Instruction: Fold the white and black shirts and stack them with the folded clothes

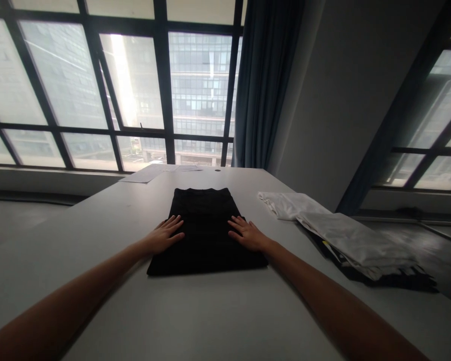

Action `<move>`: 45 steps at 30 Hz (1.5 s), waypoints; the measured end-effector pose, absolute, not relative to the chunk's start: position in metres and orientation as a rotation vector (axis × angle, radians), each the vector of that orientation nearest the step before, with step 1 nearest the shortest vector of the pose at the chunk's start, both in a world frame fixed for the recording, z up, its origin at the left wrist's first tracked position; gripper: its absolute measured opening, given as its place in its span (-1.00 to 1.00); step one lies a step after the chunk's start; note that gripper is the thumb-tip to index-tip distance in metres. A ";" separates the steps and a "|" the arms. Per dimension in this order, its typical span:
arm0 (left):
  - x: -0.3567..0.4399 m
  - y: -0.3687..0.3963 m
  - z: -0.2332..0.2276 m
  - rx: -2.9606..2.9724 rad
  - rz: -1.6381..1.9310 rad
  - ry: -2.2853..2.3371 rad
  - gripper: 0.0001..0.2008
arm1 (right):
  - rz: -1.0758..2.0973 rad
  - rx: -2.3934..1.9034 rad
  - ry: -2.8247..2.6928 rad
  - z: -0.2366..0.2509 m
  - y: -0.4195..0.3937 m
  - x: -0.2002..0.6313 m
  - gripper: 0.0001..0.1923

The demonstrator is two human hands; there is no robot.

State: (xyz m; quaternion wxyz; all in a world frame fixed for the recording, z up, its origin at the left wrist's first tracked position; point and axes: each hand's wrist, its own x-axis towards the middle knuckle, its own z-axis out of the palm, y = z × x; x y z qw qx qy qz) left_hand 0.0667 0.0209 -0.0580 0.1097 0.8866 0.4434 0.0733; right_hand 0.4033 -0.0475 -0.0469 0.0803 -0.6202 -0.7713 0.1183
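A black garment (205,220), folded into a neat rectangle, lies flat on the pale grey table (195,321) in front of me. My left hand (164,234) rests palm down on its left edge, fingers spread. On its right edge lies my right hand (247,233), also flat with the fingers apart. Neither hand grips the cloth. Both forearms stretch across the table toward it.
To the right lies a pile of white cloth (342,235) over dark garments (394,281), reaching the table's right edge. Sheets of paper (150,173) lie at the far end by the large windows. A dark curtain (265,85) hangs behind.
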 end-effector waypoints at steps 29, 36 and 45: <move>0.041 0.036 -0.042 2.034 1.043 1.370 -0.37 | 0.165 -1.623 -1.869 -0.059 -0.028 0.444 -0.56; 0.057 0.023 -0.024 1.862 1.436 1.140 -0.43 | 0.103 -1.402 -1.516 -0.047 -0.024 0.435 -0.70; 0.046 0.014 -0.023 1.727 0.824 1.436 -0.11 | 0.085 -1.654 -1.778 -0.065 -0.021 0.438 -0.60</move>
